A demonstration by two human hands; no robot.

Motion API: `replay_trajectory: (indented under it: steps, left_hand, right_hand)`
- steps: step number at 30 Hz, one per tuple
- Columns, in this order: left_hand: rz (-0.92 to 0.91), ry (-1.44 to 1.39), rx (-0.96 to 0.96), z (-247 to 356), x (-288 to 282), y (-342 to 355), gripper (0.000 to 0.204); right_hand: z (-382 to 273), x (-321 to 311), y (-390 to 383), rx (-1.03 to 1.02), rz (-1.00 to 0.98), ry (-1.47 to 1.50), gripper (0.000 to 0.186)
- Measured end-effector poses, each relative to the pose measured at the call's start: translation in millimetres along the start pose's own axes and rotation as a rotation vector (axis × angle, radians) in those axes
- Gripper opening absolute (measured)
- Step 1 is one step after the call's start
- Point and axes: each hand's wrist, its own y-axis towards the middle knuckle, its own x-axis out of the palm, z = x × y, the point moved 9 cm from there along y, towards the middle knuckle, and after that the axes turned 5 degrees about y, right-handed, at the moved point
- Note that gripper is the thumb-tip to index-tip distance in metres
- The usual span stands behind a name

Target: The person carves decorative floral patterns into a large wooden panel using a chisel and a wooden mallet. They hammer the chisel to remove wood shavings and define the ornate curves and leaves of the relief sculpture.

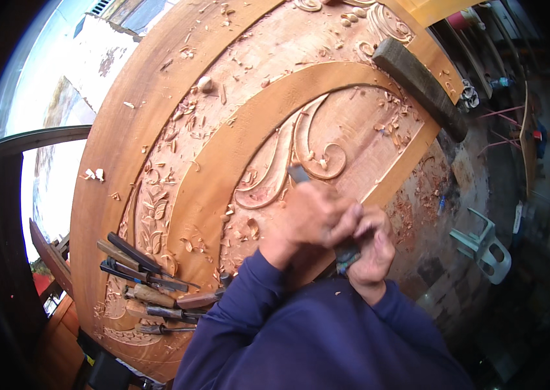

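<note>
My left hand (317, 211) is closed, slightly smeared by motion, around a carving tool. The tool's dark squared end (298, 173) sticks out above the knuckles, over the carved wooden panel (213, 153). Just to the right and nearer to me, my right hand (374, 250) has its fingers curled, thumb close to the left hand. A dark piece with a greenish end (347, 258) shows against its palm; whether it belongs to the same tool I cannot tell. Below the tool lies a carved leaf scroll (281, 156) inside a smooth curved band.
Several chisels and gouges (148, 296) lie in a pile at the panel's near left. A dark wooden mallet block (421, 88) rests across the panel's far right edge. Wood shavings (187, 120) are scattered over the panel. A pale green plastic stool (483, 247) stands on the floor at right.
</note>
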Motion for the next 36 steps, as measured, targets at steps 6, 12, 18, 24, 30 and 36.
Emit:
replay_trajectory:
  steps: [6, 12, 18, 24, 30, 36]
  left_hand:
    - [-0.014, 0.014, 0.008, -2, 5, -2, 0.031]
    - [-0.006, 0.012, 0.047, -4, 5, 1, 0.036]
    - [-0.166, 0.106, 0.030, -5, 2, 2, 0.036]
    - [0.016, 0.461, 0.315, 88, -72, -4, 0.035]
    - [0.053, 0.410, 0.191, 92, -56, -57, 0.032]
    - [0.186, 0.410, 0.189, 109, -8, -65, 0.029]
  right_hand:
    - [-2, -16, -28, -0.057, -0.039, 0.095, 0.037]
    - [22, -2, -16, 0.061, 0.042, 0.115, 0.039]
    - [35, 15, -11, 0.075, 0.109, 0.269, 0.037]
    - [-31, 46, -27, -0.356, -0.420, -0.151, 0.039]
    - [1, 40, -70, 0.212, -0.721, 0.270, 0.047]
    - [28, -46, -73, 0.173, -0.545, -0.119, 0.059]
